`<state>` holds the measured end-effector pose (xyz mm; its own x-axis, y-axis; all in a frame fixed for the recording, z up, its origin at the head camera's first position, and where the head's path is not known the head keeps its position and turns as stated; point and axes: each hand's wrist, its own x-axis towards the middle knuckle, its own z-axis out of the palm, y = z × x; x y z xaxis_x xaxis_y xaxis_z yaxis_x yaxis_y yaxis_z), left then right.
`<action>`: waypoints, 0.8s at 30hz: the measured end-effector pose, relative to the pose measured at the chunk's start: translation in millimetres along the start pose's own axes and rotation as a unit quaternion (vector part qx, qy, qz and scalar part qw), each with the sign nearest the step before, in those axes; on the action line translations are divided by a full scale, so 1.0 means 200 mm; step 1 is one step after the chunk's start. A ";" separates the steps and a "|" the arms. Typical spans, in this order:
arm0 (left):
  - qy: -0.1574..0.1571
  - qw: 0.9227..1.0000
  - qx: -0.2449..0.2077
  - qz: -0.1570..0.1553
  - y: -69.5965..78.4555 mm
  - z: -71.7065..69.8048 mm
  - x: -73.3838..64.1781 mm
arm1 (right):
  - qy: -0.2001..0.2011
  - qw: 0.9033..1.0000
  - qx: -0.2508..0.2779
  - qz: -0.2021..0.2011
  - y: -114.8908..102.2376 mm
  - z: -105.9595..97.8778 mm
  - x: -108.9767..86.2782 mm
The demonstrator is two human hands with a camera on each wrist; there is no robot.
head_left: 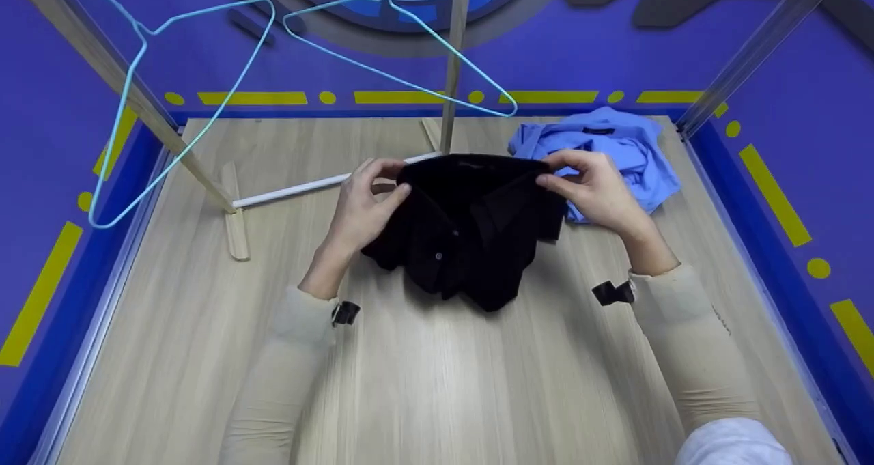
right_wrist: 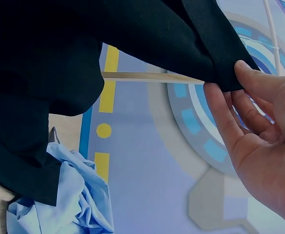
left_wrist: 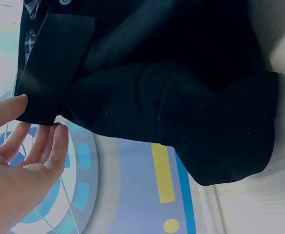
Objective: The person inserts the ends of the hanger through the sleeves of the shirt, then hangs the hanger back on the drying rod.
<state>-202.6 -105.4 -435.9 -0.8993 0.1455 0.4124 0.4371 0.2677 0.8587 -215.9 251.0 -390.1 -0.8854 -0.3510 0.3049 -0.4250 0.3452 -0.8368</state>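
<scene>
A black button-up shirt [head_left: 471, 240] hangs between my two hands, its collar spread wide and its lower part bunched low over the table. My left hand [head_left: 365, 202] pinches the collar's left end between thumb and fingers; the left wrist view shows that grip on the collar [left_wrist: 59, 63]. At the opposite end my right hand [head_left: 594, 188] pinches the other collar corner, seen close up in the right wrist view with the black cloth [right_wrist: 215, 48] between thumb and fingertips. Small buttons show down the shirt's front.
A crumpled blue shirt [head_left: 614, 144] lies on the wooden table [head_left: 437, 397] behind my right hand. Two light-blue hangers [head_left: 198, 137] hang at the upper left and centre. A wooden rack with a white bar [head_left: 293, 190] stands at the back left. Blue walls enclose the table.
</scene>
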 end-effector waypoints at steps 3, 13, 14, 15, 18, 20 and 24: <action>0.004 1.000 -0.002 -0.010 -0.01 0.01 0.00 | -0.005 1.000 -0.001 0.001 0.01 0.00 0.00; -0.014 0.998 0.065 0.002 -0.02 0.04 0.01 | -0.003 0.999 -0.046 -0.005 -0.10 0.06 -0.01; -0.011 0.997 0.076 0.005 -0.03 0.04 0.02 | -0.002 0.998 -0.055 -0.013 -0.12 0.06 -0.01; -0.007 0.996 0.085 0.009 -0.03 0.05 0.02 | -0.002 0.998 -0.061 -0.019 -0.14 0.06 -0.01; 0.012 0.995 0.100 0.018 -0.02 0.06 0.03 | -0.006 0.997 -0.073 -0.022 -0.14 0.07 -0.01; 0.023 0.994 0.101 0.024 -0.01 0.06 0.03 | -0.010 0.997 -0.078 -0.017 -0.09 0.06 -0.01; 0.036 0.995 0.090 0.031 0.00 0.06 0.03 | -0.025 0.995 -0.093 0.004 0.03 0.06 0.00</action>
<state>-208.0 -93.2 -435.9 -0.8662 0.1012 0.4893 0.4820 0.4271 0.7650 -216.2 243.3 -401.5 -0.8805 -0.3882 0.2720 -0.4495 0.5013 -0.7394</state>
